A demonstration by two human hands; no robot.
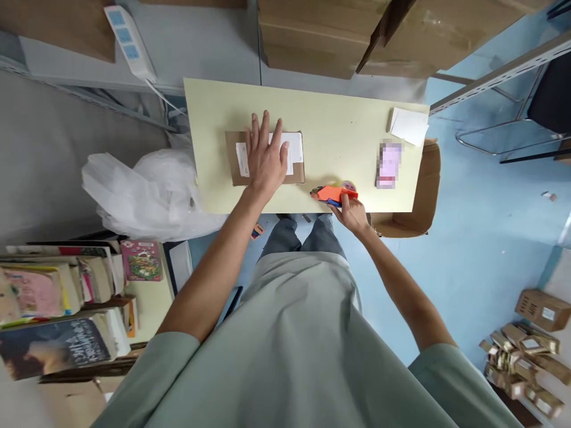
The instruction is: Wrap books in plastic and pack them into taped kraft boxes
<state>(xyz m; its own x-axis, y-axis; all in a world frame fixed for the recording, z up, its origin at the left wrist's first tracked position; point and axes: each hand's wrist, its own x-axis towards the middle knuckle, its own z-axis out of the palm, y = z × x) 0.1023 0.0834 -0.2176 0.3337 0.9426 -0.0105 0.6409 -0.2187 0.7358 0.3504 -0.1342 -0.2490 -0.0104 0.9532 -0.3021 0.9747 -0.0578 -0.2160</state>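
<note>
Flat on the table lies a small brown cardboard box [236, 160] with white labels on its top. My left hand [266, 161] rests on the box, palm down, fingers stretched out. Near the table's front edge my right hand [353, 214] grips an orange tape dispenser [329, 193] with a blue lower part. A roll of tape [348, 185] shows at the back of the dispenser. The dispenser is to the right of the box and apart from it.
The pale yellow table [330, 113] carries white papers [409, 125] and a blurred pink item [389, 166] at right. An open carton [423, 190] stands beside it. White plastic wrap [151, 190] and stacked books [57, 291] are at left. Large cartons [316, 41] stand behind.
</note>
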